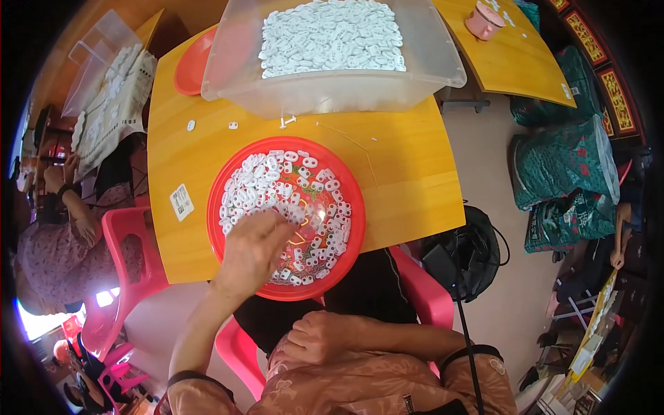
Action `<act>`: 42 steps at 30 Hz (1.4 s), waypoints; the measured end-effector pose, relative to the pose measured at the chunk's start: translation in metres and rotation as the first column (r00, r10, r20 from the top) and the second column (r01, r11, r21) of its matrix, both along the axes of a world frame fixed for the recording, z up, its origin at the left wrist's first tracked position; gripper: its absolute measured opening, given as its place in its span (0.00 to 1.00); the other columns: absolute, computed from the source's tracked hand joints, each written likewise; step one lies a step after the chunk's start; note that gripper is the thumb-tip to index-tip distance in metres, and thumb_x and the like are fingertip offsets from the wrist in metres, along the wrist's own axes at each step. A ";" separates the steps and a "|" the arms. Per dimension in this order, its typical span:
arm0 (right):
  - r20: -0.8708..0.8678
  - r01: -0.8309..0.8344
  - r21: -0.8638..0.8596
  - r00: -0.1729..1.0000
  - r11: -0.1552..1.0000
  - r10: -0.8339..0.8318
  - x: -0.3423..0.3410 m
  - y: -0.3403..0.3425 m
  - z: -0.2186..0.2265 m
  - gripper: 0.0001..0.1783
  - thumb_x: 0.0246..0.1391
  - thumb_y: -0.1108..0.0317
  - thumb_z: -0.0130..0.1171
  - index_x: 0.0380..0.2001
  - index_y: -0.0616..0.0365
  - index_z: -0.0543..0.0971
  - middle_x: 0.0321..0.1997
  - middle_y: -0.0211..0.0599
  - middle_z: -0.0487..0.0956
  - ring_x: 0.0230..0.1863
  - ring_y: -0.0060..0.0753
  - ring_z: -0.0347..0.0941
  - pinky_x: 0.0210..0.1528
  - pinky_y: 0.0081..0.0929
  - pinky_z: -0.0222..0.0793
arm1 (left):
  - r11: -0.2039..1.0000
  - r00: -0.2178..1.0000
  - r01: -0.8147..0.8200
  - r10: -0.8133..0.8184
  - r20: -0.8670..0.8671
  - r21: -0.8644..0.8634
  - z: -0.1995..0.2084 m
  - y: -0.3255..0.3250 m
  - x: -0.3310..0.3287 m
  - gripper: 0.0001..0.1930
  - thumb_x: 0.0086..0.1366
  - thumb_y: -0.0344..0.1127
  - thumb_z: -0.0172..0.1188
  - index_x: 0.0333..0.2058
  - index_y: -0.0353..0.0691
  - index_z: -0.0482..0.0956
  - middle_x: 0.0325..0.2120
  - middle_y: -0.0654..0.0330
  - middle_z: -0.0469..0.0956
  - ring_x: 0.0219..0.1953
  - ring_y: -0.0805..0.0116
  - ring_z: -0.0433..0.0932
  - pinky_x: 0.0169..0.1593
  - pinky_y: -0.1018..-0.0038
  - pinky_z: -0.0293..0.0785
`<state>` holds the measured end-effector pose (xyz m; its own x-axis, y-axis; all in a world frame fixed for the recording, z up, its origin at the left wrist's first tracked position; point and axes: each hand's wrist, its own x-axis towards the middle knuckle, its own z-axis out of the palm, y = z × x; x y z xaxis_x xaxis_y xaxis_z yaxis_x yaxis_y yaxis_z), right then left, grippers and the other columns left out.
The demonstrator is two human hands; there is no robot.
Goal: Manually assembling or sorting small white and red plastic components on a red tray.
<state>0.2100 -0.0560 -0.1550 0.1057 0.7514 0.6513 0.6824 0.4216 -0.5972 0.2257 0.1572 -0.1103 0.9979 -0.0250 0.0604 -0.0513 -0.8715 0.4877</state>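
Though strewn around most of the red tray [357, 214], crowded thickest toward its far left, as shown by the bank of small white pieces [249, 183], and sparser along the right and near edges. Lying partly flat, partly tilted, with long axes turned every which way and without a shared direction. Just beside the left hand [252, 249] on several sides: heaped beyond the knuckles and to their left, thinly spread to the right of the fingertips. As for that hand, bent over the tray from the near left, with fingers pointing toward its middle, and far nearer to the pieces than the right hand [318, 337]. Blurred at the fingertips, so impossible to say how far spread, or whether pinching anything. On the other side, curled loosely and resting against the patterned shirt [339, 384], apart from the tray, with palm hidden; impossible to say if holding something. Farther out on the yellow table [408, 173], past the tray, set down with more white pieces [332, 38] inside: see the clear tub [318, 97].
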 end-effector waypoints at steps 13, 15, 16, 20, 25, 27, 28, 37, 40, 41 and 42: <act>0.018 0.028 -0.032 0.999 0.999 -0.027 0.003 -0.002 -0.010 0.25 0.60 0.53 0.67 0.16 0.49 0.68 0.15 0.27 0.65 0.17 0.27 0.66 0.17 0.26 0.60 | 0.997 0.997 -0.077 0.077 0.031 0.004 -0.008 -0.026 0.013 0.06 0.59 0.30 0.70 0.36 0.42 0.84 0.28 0.59 0.77 0.30 0.57 0.79 0.35 0.63 0.73; 0.013 0.025 -0.028 1.000 0.999 -0.024 0.003 -0.002 -0.010 0.25 0.60 0.53 0.66 0.16 0.49 0.68 0.15 0.27 0.65 0.17 0.27 0.66 0.17 0.26 0.60 | 0.997 0.994 -0.077 0.075 0.079 0.028 -0.009 -0.034 0.015 0.06 0.58 0.31 0.70 0.34 0.42 0.83 0.27 0.59 0.75 0.30 0.58 0.79 0.36 0.63 0.71; 0.022 0.024 -0.037 0.999 0.999 -0.023 0.002 -0.002 -0.010 0.25 0.60 0.53 0.66 0.16 0.49 0.68 0.15 0.27 0.66 0.17 0.27 0.67 0.17 0.27 0.60 | 0.997 0.994 -0.075 0.072 0.081 0.029 -0.010 -0.036 0.016 0.06 0.58 0.31 0.70 0.34 0.42 0.83 0.27 0.59 0.75 0.30 0.58 0.79 0.36 0.63 0.71; 0.014 0.022 -0.046 1.000 0.999 -0.021 0.002 -0.004 -0.008 0.25 0.60 0.52 0.66 0.16 0.49 0.69 0.15 0.27 0.66 0.17 0.28 0.67 0.17 0.27 0.61 | 0.991 0.991 -0.119 0.115 0.060 0.054 -0.010 -0.041 0.016 0.06 0.58 0.30 0.70 0.33 0.42 0.82 0.27 0.59 0.75 0.30 0.58 0.78 0.36 0.62 0.71; 0.037 0.037 -0.056 0.999 0.998 -0.035 0.002 -0.008 -0.004 0.24 0.60 0.53 0.66 0.16 0.49 0.69 0.15 0.27 0.66 0.17 0.28 0.67 0.17 0.27 0.60 | 0.978 0.977 -0.207 0.208 0.038 -0.027 -0.006 -0.043 0.014 0.06 0.58 0.30 0.70 0.33 0.41 0.82 0.27 0.58 0.75 0.30 0.55 0.78 0.36 0.61 0.72; 0.027 0.041 -0.052 0.999 0.998 -0.039 0.002 -0.009 -0.001 0.24 0.59 0.53 0.66 0.15 0.49 0.69 0.15 0.27 0.66 0.17 0.28 0.67 0.17 0.28 0.60 | 0.974 0.974 -0.223 0.224 0.029 -0.043 -0.006 -0.042 0.012 0.05 0.59 0.29 0.69 0.34 0.42 0.82 0.28 0.58 0.75 0.30 0.54 0.78 0.36 0.60 0.72; 0.030 0.047 -0.057 0.999 0.997 -0.045 0.004 -0.010 0.000 0.24 0.59 0.53 0.67 0.15 0.49 0.69 0.15 0.27 0.66 0.17 0.28 0.67 0.17 0.27 0.60 | 0.974 0.974 -0.224 0.225 0.028 -0.042 -0.006 -0.043 0.012 0.05 0.59 0.29 0.69 0.34 0.42 0.82 0.28 0.58 0.75 0.30 0.54 0.78 0.36 0.60 0.72; 0.014 0.142 0.003 0.990 0.990 -0.142 0.020 -0.005 0.005 0.29 0.54 0.57 0.74 0.13 0.48 0.64 0.15 0.24 0.59 0.16 0.24 0.61 0.17 0.24 0.54 | 0.978 0.987 -0.160 0.160 -0.007 -0.135 -0.005 -0.021 0.003 0.05 0.62 0.29 0.67 0.37 0.40 0.84 0.30 0.57 0.77 0.33 0.54 0.80 0.37 0.62 0.77; 0.023 0.151 -0.003 0.988 0.988 -0.151 0.019 -0.005 0.005 0.30 0.54 0.56 0.74 0.13 0.48 0.63 0.15 0.24 0.59 0.16 0.24 0.61 0.17 0.25 0.54 | 0.990 0.997 -0.076 0.075 -0.018 -0.116 -0.006 -0.018 0.003 0.06 0.62 0.30 0.67 0.38 0.40 0.84 0.30 0.57 0.77 0.33 0.55 0.81 0.38 0.63 0.78; 0.027 0.150 -0.003 0.988 0.989 -0.150 0.018 -0.005 0.005 0.30 0.54 0.56 0.75 0.13 0.47 0.63 0.15 0.24 0.59 0.16 0.24 0.60 0.17 0.25 0.54 | 0.990 0.999 -0.050 0.049 -0.006 -0.129 -0.008 -0.020 0.004 0.05 0.62 0.30 0.67 0.37 0.40 0.84 0.29 0.57 0.76 0.33 0.55 0.80 0.37 0.62 0.78; 0.028 0.149 -0.002 0.988 0.989 -0.149 0.016 -0.005 0.004 0.30 0.54 0.56 0.75 0.13 0.47 0.63 0.15 0.24 0.59 0.16 0.24 0.60 0.17 0.25 0.54 | 0.990 1.000 -0.022 0.023 0.007 -0.142 -0.008 -0.022 0.006 0.04 0.62 0.30 0.67 0.35 0.40 0.83 0.29 0.58 0.76 0.32 0.56 0.80 0.36 0.62 0.77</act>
<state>0.2262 -0.0606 -0.1506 0.1986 0.7316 0.6522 0.7538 0.3113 -0.5787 0.2312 0.1357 -0.1188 0.9975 0.0073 0.0704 -0.0370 -0.7945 0.6061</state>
